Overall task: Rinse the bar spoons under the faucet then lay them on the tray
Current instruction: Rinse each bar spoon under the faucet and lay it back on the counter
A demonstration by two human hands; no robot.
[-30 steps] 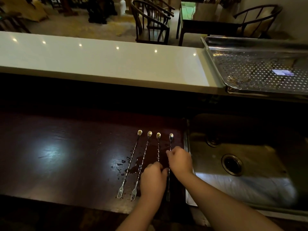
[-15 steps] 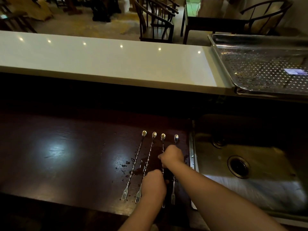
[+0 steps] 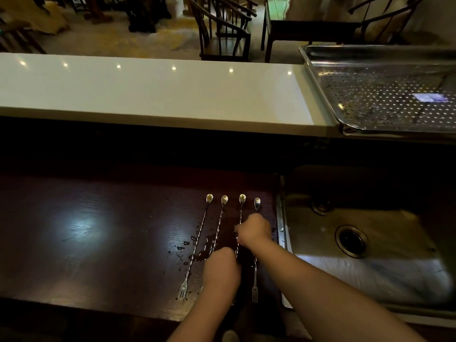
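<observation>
Several twisted-shaft bar spoons lie side by side on the dark wooden counter (image 3: 98, 243), bowls far, fork ends near; the leftmost bar spoon (image 3: 197, 243) lies free. My right hand (image 3: 255, 230) is curled over the two right-hand spoons, fingertips pinching the shaft of the third bar spoon (image 3: 241, 208). My left hand (image 3: 222, 270) is curled over the lower shafts of the second and third spoons; its fingertips are hidden. The perforated steel tray (image 3: 318, 95) sits on the white bar top at the upper right. No faucet is in view.
A steel sink (image 3: 394, 275) with a round drain (image 3: 350, 241) lies just right of the spoons. Water drops (image 3: 182, 248) spot the counter beside them. The white bar top (image 3: 148, 90) runs across behind; chairs (image 3: 222, 28) and a table stand beyond.
My right hand has shifted left from the rightmost spoon onto the third spoon's shaft. My left hand stays low over the spoons' lower ends. The camera has moved slightly.
</observation>
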